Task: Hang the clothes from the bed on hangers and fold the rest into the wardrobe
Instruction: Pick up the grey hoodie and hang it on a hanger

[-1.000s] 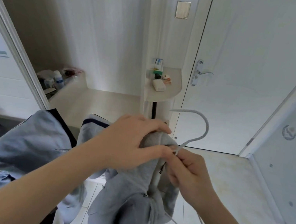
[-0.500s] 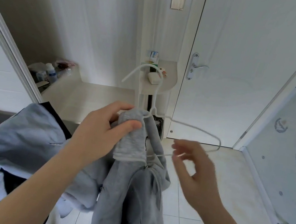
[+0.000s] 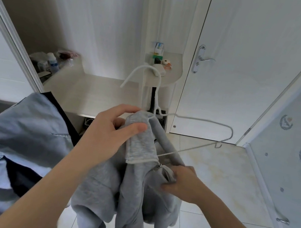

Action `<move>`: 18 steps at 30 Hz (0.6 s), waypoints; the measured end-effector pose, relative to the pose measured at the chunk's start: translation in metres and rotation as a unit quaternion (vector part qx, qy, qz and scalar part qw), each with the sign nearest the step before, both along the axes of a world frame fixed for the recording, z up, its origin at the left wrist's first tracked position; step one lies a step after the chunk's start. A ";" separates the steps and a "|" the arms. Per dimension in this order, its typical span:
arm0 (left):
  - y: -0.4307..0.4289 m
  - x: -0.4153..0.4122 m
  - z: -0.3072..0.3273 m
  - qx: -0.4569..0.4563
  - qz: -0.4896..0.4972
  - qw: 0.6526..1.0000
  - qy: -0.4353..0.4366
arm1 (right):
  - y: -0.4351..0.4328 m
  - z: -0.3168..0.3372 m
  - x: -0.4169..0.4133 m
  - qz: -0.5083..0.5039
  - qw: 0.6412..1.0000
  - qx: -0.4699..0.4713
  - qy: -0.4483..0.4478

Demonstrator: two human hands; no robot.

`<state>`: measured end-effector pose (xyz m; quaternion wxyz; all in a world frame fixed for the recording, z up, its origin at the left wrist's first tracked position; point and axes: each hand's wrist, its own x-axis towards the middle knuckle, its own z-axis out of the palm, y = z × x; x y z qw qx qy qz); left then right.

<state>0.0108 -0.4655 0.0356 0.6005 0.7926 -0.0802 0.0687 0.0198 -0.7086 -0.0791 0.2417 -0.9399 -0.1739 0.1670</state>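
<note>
The left hand (image 3: 116, 128) is pinching the upper edge of a grey zip-up garment (image 3: 133, 190) between its thumb and curled fingers, just beside the neck of a white wire hanger (image 3: 202, 119). The right hand (image 3: 182, 184) is gripping a lower fold of the same garment near the zip, its fingers curled tightly into the cloth. The garment is hanging in front of the person above a tiled floor (image 3: 216, 163). It is covering one half of the hanger, while the other shoulder is jutting out bare towards a closed white door (image 3: 251, 70). The hook is pointing upward. A pale blue garment (image 3: 14, 131) is lying at the left.
</note>
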 end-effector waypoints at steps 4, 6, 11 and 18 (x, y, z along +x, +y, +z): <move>0.022 -0.003 -0.005 0.058 -0.017 0.998 -0.010 | -0.041 0.002 0.010 -0.032 0.990 -0.047 -0.126; 0.032 -0.008 -0.004 0.094 -0.036 0.995 -0.005 | -0.061 0.003 0.012 -0.042 0.983 -0.025 -0.176; 0.056 -0.014 0.002 0.205 -0.022 0.978 0.012 | -0.093 0.019 0.012 -0.060 0.966 -0.001 -0.251; 0.041 -0.009 -0.005 0.255 -0.039 0.966 -0.012 | -0.059 0.082 0.005 -0.002 0.967 0.130 -0.221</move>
